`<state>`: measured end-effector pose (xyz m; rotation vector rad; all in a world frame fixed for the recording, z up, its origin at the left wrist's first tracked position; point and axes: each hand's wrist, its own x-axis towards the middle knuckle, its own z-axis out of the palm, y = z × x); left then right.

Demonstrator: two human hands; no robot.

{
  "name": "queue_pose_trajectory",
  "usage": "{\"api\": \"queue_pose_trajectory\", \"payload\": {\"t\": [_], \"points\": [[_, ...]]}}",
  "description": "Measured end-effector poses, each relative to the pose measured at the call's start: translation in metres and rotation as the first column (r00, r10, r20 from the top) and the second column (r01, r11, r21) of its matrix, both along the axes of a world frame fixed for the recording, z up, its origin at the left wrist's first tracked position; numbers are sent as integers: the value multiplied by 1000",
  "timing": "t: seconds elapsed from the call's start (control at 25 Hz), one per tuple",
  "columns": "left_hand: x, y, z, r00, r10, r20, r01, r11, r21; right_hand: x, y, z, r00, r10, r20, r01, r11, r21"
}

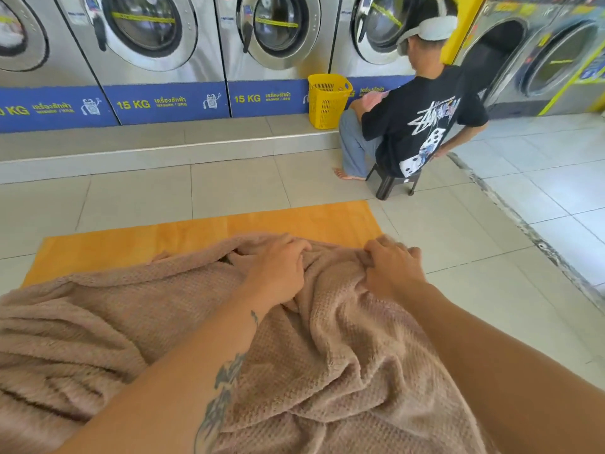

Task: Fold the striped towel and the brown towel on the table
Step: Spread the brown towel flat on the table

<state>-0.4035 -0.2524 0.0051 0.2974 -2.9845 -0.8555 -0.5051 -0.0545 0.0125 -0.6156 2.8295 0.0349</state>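
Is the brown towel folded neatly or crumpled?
Crumpled: the brown towel lies in loose wrinkles on the orange table; left hand and right hand grip it.

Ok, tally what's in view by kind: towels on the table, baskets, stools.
brown towel: 1
yellow basket: 1
black stool: 1
Total: 3

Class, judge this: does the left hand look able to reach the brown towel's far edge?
Probably yes: the left hand holds the towel just short of that edge, with nothing between.
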Motion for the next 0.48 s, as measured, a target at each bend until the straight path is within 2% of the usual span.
{"api": "queue_pose_trajectory", "payload": {"t": [0.08, 0.16, 0.24, 0.28, 0.36, 0.4, 0.48], "points": [[-20, 17, -5, 998, -39, 49, 40, 999, -17, 5, 20, 6, 999, -19, 29, 19, 1000, -18], [-37, 29, -11, 994, -64, 85, 66, 998, -24, 6, 39, 20, 976, 10, 218, -6, 1000, -17], [-53, 37, -16, 992, -75, 99, 78, 997, -22, -5, 53, 35, 921, 41, 388, -4, 995, -95], [-59, 40, -18, 990, -74, 116, 78, 997, -29, -14, 56, 37, 922, 20, 388, 39, 989, -142], [-69, 48, -21, 978, -59, 198, 69, 997, -43, -34, 57, 27, 957, -68, 282, 108, 986, -127], [-72, 53, -22, 966, -45, 253, 61, 997, -55, -40, 56, 19, 977, -94, 190, 109, 992, -67], [-75, 61, -21, 941, -13, 338, 40, 997, -72, -48, 50, 2, 997, -44, 66, 42, 999, 29]]}}
